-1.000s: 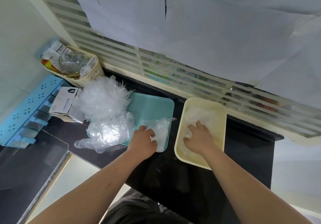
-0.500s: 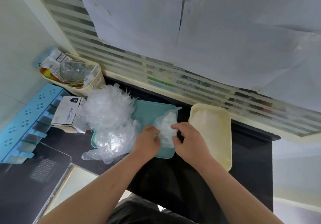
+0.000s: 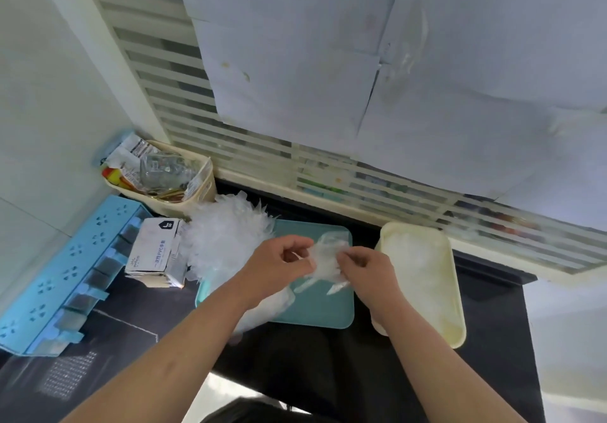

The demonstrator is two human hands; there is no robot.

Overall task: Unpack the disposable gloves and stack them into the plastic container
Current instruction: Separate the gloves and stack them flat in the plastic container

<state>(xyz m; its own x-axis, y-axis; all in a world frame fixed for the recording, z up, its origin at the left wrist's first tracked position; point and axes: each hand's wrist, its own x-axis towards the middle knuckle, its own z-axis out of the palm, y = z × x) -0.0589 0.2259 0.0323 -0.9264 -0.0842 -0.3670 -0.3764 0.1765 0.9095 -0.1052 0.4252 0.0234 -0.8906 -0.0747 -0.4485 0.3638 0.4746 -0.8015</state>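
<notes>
A clear disposable glove (image 3: 326,258) hangs above the teal tray (image 3: 315,307), its fingers pointing down. My left hand (image 3: 279,268) pinches its left edge and my right hand (image 3: 364,268) pinches its right edge. A heap of loose clear gloves (image 3: 226,235) lies on the tray's left side, partly hidden by my left forearm. The cream plastic container (image 3: 456,324) stands to the right of the tray, with a layer of clear gloves (image 3: 414,258) inside. The white glove box (image 3: 154,252) sits left of the heap.
A cream basket (image 3: 197,202) with packets and a glass is at the back left. A light blue rack (image 3: 56,275) lies along the left. The dark counter (image 3: 295,363) runs to a striped window frame (image 3: 361,179) behind.
My right hand left the container and joined the left over the tray. Both hands lifted one glove off the tray and now hold it up between them. The camera view shifted downward and right.
</notes>
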